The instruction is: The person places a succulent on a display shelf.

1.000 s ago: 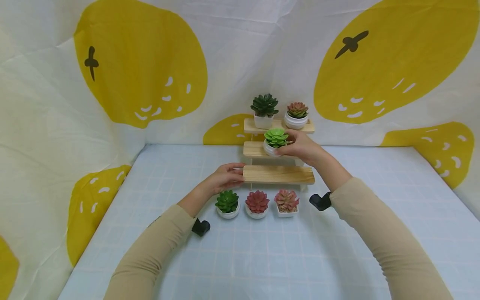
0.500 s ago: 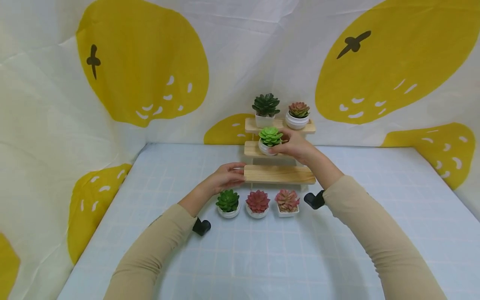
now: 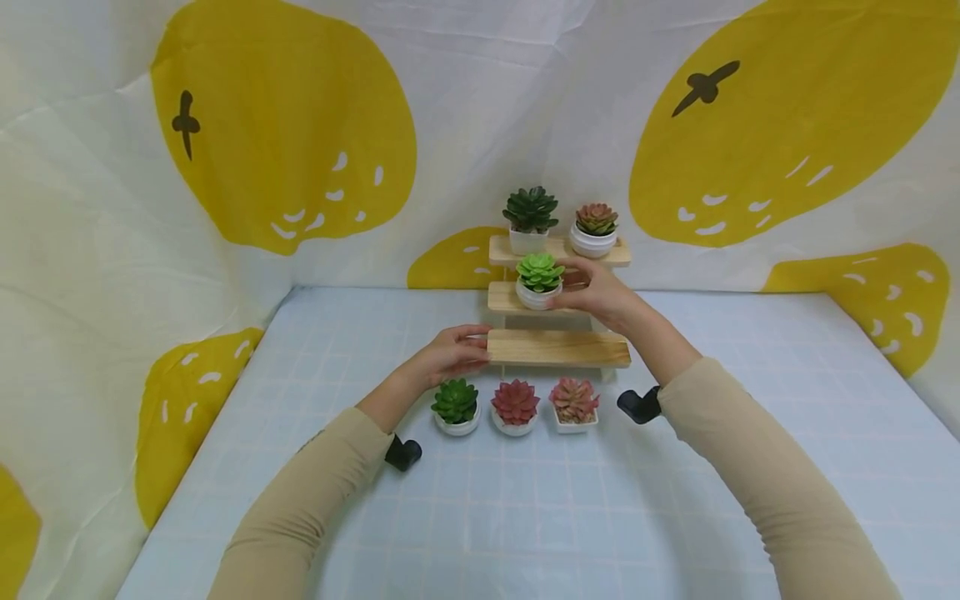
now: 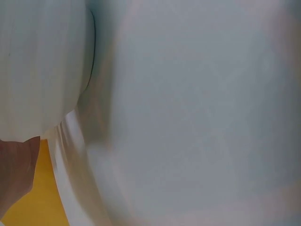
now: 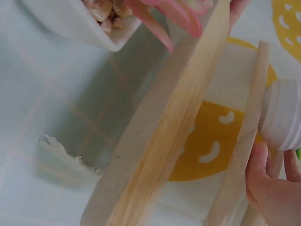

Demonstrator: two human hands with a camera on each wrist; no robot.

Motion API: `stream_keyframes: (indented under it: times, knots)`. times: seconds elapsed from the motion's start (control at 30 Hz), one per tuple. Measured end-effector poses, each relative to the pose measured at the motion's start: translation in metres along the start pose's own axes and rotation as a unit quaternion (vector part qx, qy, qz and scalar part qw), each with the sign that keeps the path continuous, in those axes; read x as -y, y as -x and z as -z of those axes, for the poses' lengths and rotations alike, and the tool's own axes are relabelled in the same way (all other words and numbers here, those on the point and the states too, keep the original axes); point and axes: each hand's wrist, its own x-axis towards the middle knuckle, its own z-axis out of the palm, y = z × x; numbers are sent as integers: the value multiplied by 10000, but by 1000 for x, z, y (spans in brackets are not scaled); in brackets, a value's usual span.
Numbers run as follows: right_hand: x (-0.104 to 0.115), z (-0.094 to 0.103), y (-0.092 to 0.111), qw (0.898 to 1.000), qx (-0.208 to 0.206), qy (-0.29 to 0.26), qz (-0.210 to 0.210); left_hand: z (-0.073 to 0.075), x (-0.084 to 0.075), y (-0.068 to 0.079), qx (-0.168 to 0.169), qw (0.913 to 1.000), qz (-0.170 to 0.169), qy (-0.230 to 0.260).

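Patterned cloth (image 3: 480, 100) backs six succulents (image 3: 540, 272), left fingers (image 3: 472, 354) gripping one stand (image 3: 558, 348), right fingers (image 3: 581, 265) parted.

There's your plant (image 3: 540, 272), bright green leaves fanned in a neat rosette, upright in its round, ridged white pot (image 3: 538, 297), and it's sitting on the middle tier (image 3: 502, 297), left of centre as you look! And your stand (image 3: 558, 348): pale, grained wood, standing upright, three narrow tiers stepping up and away from you, the lowest one nearest.
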Motion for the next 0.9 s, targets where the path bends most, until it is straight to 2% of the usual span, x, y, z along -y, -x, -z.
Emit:
stream_keyframes:
  times: [0.17, 0.53, 0.7, 0.9]
  knots:
    - [-2, 3, 13, 9998, 91, -52, 152, -1, 1, 0, 13, 10000, -10, -14]
    - [-9, 17, 38, 9998, 167, 26, 128, -1, -1, 2, 48, 10000, 7, 18]
    - [-23, 27, 50, 9992, 326, 122, 183, 0, 0, 1, 49, 10000, 26, 28]
    - [-45, 33, 65, 9960, 771, 212, 389, 0, 0, 0, 11, 10000, 11, 63]
